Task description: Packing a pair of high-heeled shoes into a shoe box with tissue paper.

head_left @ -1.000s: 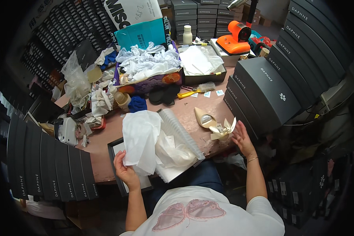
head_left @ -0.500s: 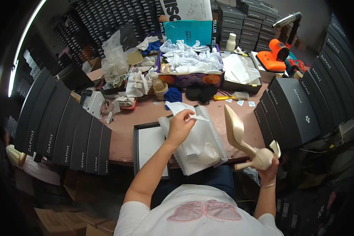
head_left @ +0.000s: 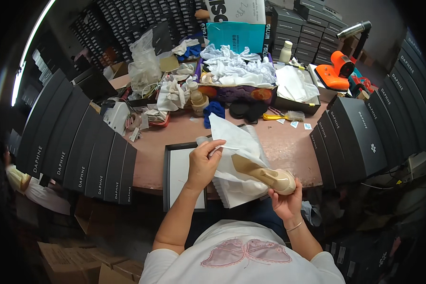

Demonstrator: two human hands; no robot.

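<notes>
My left hand [head_left: 204,165] pinches the edge of a thin white sheet [head_left: 236,134], lifting it up in the middle of the bench. Held at its heel end by my right hand [head_left: 289,202], a beige high-heeled shoe [head_left: 280,181] lies on its side with its toe over the sheet. Below them spreads white wrapping [head_left: 233,198] with a ruffled edge; a pale bulge shows in it under the shoe. This wrapping partly covers an open black shoe box [head_left: 166,189] with a white inside, left of the shoe.
Black shoe boxes stand in rows at left [head_left: 75,146] and right [head_left: 352,137]. Behind lie a carton of crumpled white cloths [head_left: 236,68], a tray of white sheets [head_left: 293,85], a yellow-handled brush [head_left: 284,116], a glue bottle [head_left: 198,100] and an orange device [head_left: 334,73].
My right hand has brought the shoe left and inward, turning it from upright onto its side over the wrapping. My left hand has moved slightly left and down; the sheet now stands higher and more spread.
</notes>
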